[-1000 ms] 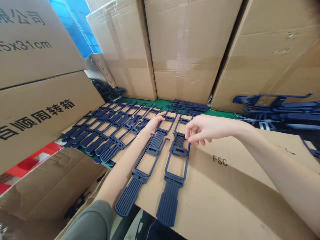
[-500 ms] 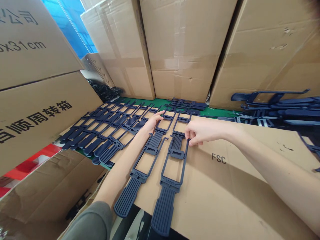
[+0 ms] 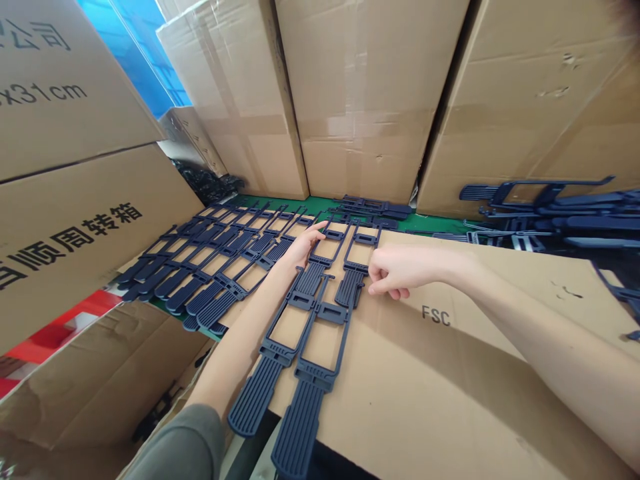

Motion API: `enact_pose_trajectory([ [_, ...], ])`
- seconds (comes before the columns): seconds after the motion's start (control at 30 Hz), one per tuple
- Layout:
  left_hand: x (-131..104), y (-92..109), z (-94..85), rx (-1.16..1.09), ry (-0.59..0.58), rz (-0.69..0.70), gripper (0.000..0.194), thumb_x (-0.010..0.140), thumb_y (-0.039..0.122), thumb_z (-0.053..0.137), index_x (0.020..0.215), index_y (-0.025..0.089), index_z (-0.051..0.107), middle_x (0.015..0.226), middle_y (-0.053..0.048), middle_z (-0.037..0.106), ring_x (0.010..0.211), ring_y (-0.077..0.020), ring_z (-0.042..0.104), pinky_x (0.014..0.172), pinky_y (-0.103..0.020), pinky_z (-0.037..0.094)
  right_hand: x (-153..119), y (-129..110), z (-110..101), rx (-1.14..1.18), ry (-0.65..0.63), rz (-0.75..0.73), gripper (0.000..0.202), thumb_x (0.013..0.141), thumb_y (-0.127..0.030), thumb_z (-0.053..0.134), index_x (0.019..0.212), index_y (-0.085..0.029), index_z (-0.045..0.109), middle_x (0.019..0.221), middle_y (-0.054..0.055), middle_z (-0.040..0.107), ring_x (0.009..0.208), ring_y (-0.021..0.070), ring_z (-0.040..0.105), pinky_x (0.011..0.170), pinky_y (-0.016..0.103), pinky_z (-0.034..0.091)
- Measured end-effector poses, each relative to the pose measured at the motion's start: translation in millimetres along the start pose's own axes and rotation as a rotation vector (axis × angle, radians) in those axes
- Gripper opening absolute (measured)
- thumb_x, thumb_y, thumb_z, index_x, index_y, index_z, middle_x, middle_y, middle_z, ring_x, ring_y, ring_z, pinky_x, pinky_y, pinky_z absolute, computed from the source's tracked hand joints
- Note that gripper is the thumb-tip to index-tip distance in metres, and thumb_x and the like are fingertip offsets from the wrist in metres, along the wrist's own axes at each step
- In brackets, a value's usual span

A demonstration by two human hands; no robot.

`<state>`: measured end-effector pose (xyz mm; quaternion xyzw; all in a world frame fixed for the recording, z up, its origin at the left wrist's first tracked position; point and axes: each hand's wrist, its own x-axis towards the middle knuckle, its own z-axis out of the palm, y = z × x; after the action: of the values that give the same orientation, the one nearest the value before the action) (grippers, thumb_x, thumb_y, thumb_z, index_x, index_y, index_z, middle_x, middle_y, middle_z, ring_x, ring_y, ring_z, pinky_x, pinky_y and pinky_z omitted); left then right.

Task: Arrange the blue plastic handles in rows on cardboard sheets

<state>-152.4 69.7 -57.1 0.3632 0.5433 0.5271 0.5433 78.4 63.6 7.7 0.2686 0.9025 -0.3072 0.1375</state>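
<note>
Several dark blue plastic brackets, each with a ribbed paddle and an open frame, lie on a cardboard sheet. My left hand [image 3: 306, 245] has its fingers stretched out beside the frame of the upper left bracket [image 3: 327, 248]. My right hand [image 3: 393, 272] is curled closed at the right edge of the upper right bracket [image 3: 361, 252]; its inner fingers are hidden, so I cannot tell whether anything is in them. Closer to me, the lower left bracket [image 3: 257, 393] and the lower right bracket [image 3: 300, 427] lie side by side, their frame tops meeting.
Rows of more brackets [image 3: 200, 267] lie to the left. A pile of dark parts [image 3: 575, 213] stands at the back right on the green surface [image 3: 320, 205]. Tall cartons [image 3: 365, 100] wall off the back, and stacked cartons [image 3: 75, 220] the left. An opened carton [image 3: 100, 380] is below.
The lower right bracket has shifted left and toward me, up against the lower left one. My right hand has stayed nearly in place, and it is now apart from that bracket.
</note>
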Motion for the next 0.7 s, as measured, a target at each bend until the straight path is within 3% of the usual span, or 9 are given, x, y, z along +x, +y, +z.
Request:
enact_pose_trajectory([
  [0.2, 3.4, -1.1, -1.9, 0.006, 0.001, -0.004, 0.070, 0.068, 0.010, 0.050, 0.138, 0.017, 0.051, 0.109, -0.005, 0.072, 0.093, -0.0215, 0.069, 0.079, -0.030, 0.054, 6.1, 1.9, 3.3, -0.009, 0.132, -0.045, 0.017, 0.079, -0.033, 0.055, 0.083, -0.018, 0.060, 0.056, 0.000, 0.066, 0.052, 0.0162, 0.064, 0.052, 0.024, 0.046],
  [0.4, 2.4, -1.0, -1.2, 0.011, 0.005, -0.005, 0.069, 0.069, 0.010, 0.050, 0.138, 0.018, 0.051, 0.108, -0.005, 0.073, 0.091, -0.0212, 0.069, 0.078, -0.030, 0.054, 9.3, 0.4, 5.5, -0.090, 0.114, -0.096, 0.014, 0.078, -0.029, 0.051, 0.072, -0.018, 0.059, 0.054, 0.001, 0.065, 0.052, 0.0161, 0.061, 0.053, 0.026, 0.042],
  [0.7, 1.9, -0.8, -1.3, 0.013, 0.005, -0.004, 0.069, 0.069, 0.010, 0.050, 0.137, 0.018, 0.052, 0.107, -0.005, 0.072, 0.092, -0.0210, 0.068, 0.077, -0.029, 0.054, -1.0, -2.1, 1.2, -0.137, 0.084, -0.007, 0.013, 0.067, -0.022, 0.048, 0.055, -0.020, 0.053, 0.051, 0.001, 0.063, 0.047, 0.0146, 0.055, 0.044, 0.025, 0.038],
])
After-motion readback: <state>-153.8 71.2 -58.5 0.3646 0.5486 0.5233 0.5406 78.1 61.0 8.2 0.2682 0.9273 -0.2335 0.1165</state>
